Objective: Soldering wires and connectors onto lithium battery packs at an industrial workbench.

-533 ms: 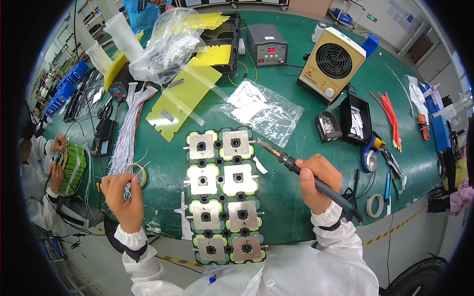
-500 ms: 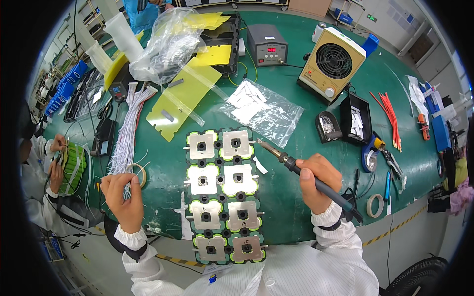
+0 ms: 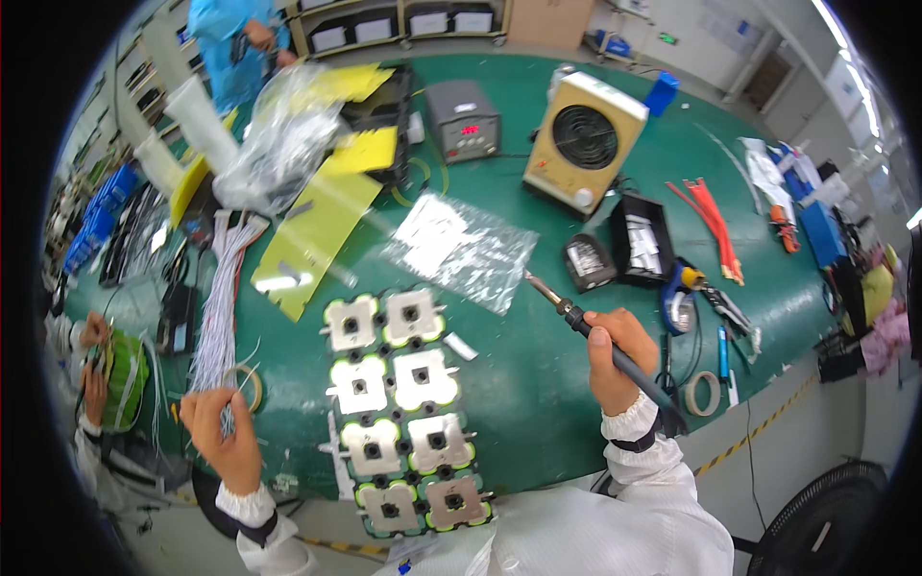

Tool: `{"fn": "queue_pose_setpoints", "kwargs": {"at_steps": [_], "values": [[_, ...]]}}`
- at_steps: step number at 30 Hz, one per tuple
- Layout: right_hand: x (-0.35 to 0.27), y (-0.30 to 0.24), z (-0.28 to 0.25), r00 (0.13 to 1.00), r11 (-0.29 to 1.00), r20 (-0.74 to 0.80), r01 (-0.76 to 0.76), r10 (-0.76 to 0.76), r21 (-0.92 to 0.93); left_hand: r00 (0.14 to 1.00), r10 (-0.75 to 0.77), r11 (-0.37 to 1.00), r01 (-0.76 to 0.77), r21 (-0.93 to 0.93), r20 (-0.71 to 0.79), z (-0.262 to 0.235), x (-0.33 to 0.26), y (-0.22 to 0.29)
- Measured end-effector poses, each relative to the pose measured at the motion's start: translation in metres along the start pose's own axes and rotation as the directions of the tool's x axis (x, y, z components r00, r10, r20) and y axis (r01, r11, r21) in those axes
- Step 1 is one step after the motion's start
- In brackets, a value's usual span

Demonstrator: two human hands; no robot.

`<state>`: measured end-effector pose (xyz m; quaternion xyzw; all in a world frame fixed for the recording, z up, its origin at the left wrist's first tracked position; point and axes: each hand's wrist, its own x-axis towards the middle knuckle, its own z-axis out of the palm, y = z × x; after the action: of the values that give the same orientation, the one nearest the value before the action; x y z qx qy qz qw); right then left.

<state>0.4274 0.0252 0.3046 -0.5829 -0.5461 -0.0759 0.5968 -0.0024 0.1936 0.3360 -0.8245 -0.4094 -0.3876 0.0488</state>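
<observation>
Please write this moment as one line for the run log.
right hand: holds soldering iron | iron tip: apart from cell module | left hand: at white wire bundle, grip unclear

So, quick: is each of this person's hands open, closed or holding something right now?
Left hand: fingers curled; whether it is fully closed or pinching something cannot be told.
Right hand: closed around a soldering iron.

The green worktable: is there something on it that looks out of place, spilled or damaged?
A small white strip looks stray: it lies loose on the green worktable, right of the battery module, while similar white pieces are together in the black bin. I see no clear spill or damage.
</observation>
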Motion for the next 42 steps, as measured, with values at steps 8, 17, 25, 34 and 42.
{"fn": "queue_pose_setpoints", "kwargs": {"at_steps": [8,17,25,34,42], "values": [[-0.038,0.080,-0.044,0.994,0.901,-0.019,-0.108,0.110,-0.420,0.983,-0.179,0.971,0.183,-0.155,0.045,0.013,-0.021,-0.007],[0.015,0.056,-0.037,0.981,0.982,-0.189,0.017,-0.053,-0.189,0.983,0.074,0.995,-0.061,0.077,-0.168,0.020,-0.011,-0.019],[0.047,-0.012,-0.040,0.952,0.945,-0.165,0.212,-0.257,-0.247,0.930,0.278,0.952,-0.300,-0.061,-0.239,0.053,0.033,0.009],[0.073,-0.051,-0.011,0.956,0.943,0.027,0.291,-0.291,-0.159,0.985,0.010,0.910,-0.080,-0.407,-0.170,0.110,0.019,-0.101],[0.080,-0.108,0.005,0.983,0.975,0.135,0.149,-0.127,-0.168,0.947,0.063,0.960,-0.144,-0.240,-0.314,0.065,0.047,0.018]]}}
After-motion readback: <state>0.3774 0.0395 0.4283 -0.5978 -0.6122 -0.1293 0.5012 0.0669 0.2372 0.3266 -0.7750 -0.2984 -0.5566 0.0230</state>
